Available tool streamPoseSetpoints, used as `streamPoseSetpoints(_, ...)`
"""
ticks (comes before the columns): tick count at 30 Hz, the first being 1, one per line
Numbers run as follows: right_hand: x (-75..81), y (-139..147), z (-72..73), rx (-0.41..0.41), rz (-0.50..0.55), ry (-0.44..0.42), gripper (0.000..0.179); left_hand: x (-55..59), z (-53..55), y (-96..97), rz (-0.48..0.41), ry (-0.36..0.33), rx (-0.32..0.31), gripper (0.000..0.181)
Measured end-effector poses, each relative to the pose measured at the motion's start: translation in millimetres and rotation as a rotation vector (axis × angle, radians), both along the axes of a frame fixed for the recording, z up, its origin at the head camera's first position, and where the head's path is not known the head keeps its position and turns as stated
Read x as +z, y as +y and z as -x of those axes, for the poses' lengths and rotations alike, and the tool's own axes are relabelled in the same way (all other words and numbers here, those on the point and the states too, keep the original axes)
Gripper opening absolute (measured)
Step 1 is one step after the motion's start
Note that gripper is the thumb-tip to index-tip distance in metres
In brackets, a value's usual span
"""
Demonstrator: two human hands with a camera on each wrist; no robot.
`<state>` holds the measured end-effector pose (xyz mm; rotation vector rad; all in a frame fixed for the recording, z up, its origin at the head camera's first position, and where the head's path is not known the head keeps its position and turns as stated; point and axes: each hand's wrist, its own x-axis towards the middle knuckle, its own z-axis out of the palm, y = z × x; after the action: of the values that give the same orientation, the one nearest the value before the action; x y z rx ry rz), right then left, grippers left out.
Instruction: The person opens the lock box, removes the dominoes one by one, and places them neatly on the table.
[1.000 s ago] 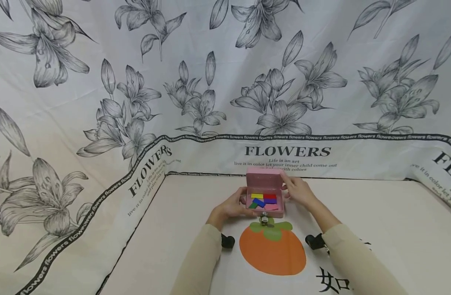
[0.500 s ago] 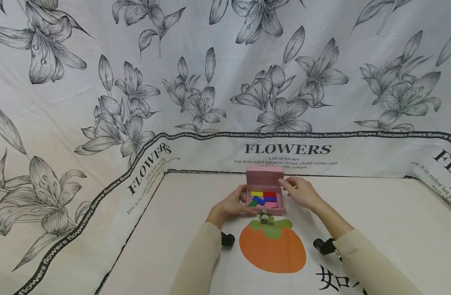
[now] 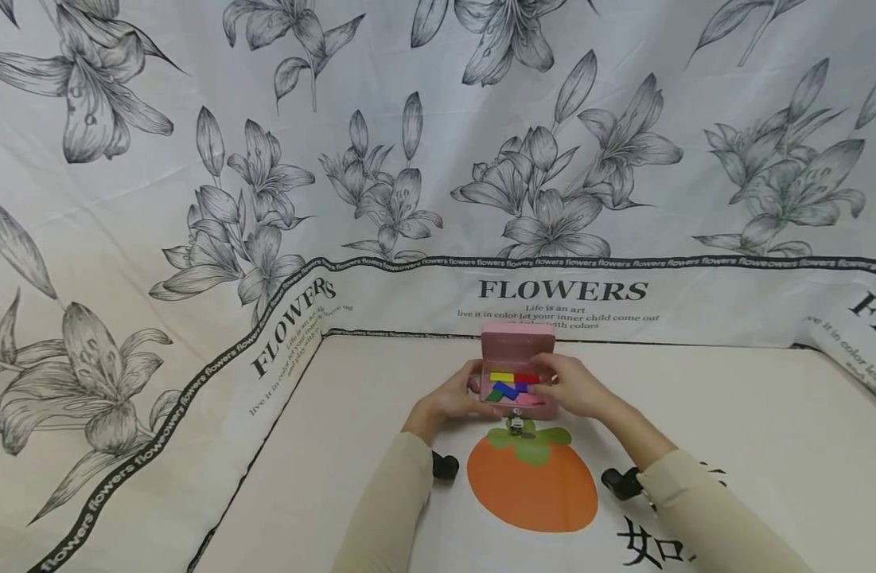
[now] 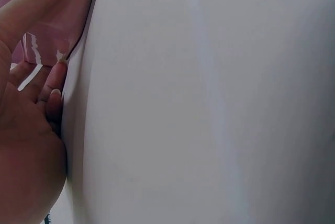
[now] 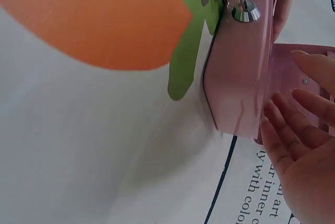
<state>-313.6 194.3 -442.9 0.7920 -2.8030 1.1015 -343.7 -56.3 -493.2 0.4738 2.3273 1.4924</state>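
Observation:
A small pink metal box (image 3: 536, 413) stands on the white surface with its lid (image 3: 516, 348) raised. Inside lie yellow (image 3: 501, 376), red (image 3: 527, 379), blue (image 3: 506, 391), green (image 3: 493, 395) and pink blocks (image 3: 531, 399), plus a purple one partly hidden by fingers. My left hand (image 3: 453, 396) holds the box by its left side, thumb along the front and fingers at the side wall. From the right, my right hand (image 3: 579, 387) reaches over the rim, its fingertips inside among the blocks. In the right wrist view its fingers (image 5: 301, 122) are loosely extended.
A metal lock (image 5: 246, 12) with keys on a ring sits at the box's front. Beneath is a cloth printed with an orange persimmon (image 3: 532, 489) and black characters (image 3: 648, 543). A flower-patterned curtain (image 3: 562, 290) rises just behind the box.
My right hand has left the raised lid's right edge and come down and left, its fingertips now in the box. The left hand stays on the box.

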Motion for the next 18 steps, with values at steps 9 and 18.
streamPoseSetpoints(9, -2.5, -17, 10.3, 0.067, -0.033, -0.042, 0.042, -3.9, 4.8, -1.1, 0.018, 0.021, -0.008, 0.093)
streamPoseSetpoints(18, -11.9, -27, 24.4, 0.123, -0.088, -0.068, 0.038, -6.0, 7.6, -1.7, 0.030, 0.027, -0.018, 0.093)
